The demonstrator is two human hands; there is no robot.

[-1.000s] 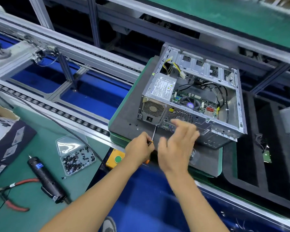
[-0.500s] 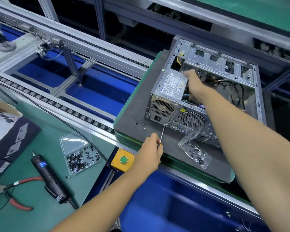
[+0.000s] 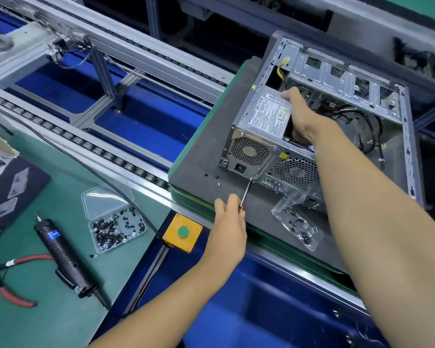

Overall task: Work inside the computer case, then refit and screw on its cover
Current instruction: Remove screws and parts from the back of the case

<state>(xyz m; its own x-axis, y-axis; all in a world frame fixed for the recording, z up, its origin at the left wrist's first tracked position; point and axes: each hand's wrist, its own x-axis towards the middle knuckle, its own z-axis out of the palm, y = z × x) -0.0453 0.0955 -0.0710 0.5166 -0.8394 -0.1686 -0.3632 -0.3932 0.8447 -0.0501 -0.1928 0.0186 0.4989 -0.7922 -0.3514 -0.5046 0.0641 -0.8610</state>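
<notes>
Lying at the far left on the green bench (image 3: 48, 322) are red-handled pliers (image 3: 15, 295) and, just beside them, a black electric screwdriver (image 3: 60, 252). Next to it an open plastic box of screws (image 3: 116, 228) is sitting, and a yellow button box (image 3: 182, 232) is hanging at the bench's edge. The left hand (image 3: 230, 229) is gripping a small screwdriver (image 3: 245, 195), fingers curled round its orange handle, the tip touching the lower rear corner of the computer case (image 3: 251, 149). That case is lying open on a grey foam pad (image 3: 204, 156) on the conveyor, its cover off. A clear bag of screws (image 3: 296, 224) is resting against its rear. The right hand (image 3: 301, 116) is reaching inside, thumb pressing on the power supply (image 3: 266, 114); the other fingers are hidden behind it, so whether they are spread or curled I cannot tell.
</notes>
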